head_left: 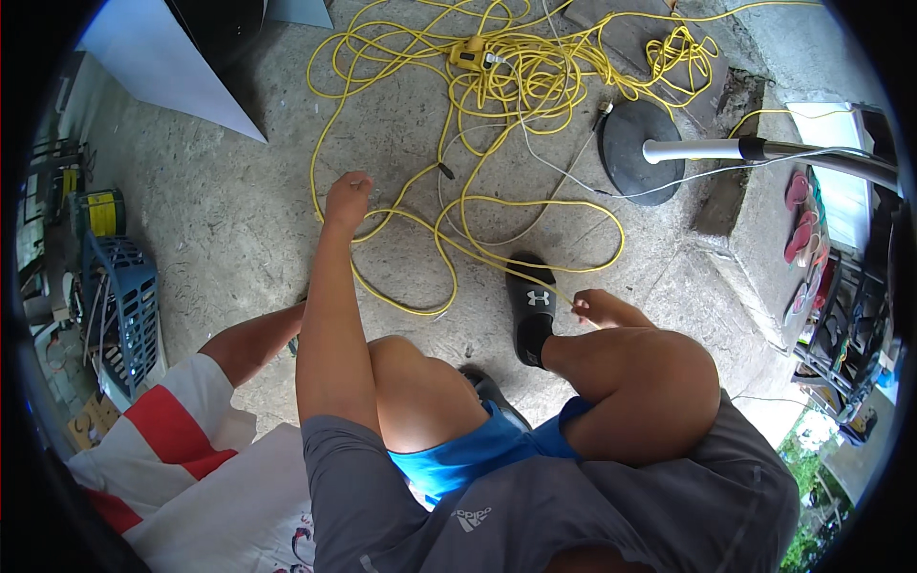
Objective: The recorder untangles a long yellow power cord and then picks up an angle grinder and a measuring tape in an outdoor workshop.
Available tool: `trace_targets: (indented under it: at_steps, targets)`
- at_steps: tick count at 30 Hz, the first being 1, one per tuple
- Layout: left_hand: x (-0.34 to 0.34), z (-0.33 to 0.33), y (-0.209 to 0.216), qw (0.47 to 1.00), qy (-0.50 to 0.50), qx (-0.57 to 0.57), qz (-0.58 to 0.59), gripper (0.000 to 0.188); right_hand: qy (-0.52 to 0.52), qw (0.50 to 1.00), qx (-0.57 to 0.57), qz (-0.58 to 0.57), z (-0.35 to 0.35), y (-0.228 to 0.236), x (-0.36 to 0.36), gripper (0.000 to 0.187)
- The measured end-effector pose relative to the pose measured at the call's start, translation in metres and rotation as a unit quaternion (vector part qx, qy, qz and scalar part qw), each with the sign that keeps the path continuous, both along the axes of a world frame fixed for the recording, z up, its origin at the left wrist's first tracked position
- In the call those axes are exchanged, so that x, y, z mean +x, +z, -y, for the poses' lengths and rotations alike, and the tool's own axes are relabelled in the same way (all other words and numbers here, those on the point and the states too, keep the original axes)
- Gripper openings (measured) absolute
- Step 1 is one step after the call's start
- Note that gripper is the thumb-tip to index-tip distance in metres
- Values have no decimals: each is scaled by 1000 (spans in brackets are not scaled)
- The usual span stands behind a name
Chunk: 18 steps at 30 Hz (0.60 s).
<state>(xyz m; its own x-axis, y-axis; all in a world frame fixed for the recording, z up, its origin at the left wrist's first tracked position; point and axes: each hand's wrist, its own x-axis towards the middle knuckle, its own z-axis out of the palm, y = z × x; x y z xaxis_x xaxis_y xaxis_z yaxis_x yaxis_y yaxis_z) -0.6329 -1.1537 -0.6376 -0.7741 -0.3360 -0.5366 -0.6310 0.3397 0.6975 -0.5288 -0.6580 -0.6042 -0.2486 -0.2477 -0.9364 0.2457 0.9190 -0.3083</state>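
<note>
Here, left hand: the left hand (348, 199) reaches out toward twelve o'clock, its fingers curled shut on a loop of the yellow extension cord (497, 81).
Right hand: the right hand (594, 307), low at about three o'clock beside the knee, is pinched closed on another run of the same cord.
Cord: most of it lies tangled at twelve o'clock on the concrete floor (239, 220), with long loops trailing down toward the black slide sandal (531, 306).
Doing it well: my guess is that the stretch between the two hands should be kept lightly taut and fed in even loops, so the tangle does not snag or knot tighter.
Nearby: a black round fan base (638, 153) with a pale pole stands at one o'clock, just beside the tangle.
Second person: a sleeve in red and white (158, 430) comes in at eight o'clock.
Room: a blue plastic crate (129, 306) sits at nine o'clock; a shoe rack (841, 315) stands at three o'clock.
</note>
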Motion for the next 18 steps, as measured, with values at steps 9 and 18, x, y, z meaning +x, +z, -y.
trace_targets:
  at_steps: [9, 18]
  targets:
    - [6, -56, 26, 994, -73, 2, -77, 32, -173, 977, -90, -88, 9, 156, -1, 25]
    - [131, -242, 183, 983, -97, 139, 65, 35, -132, 964, 58, -223, -29, 217, 70, 26]
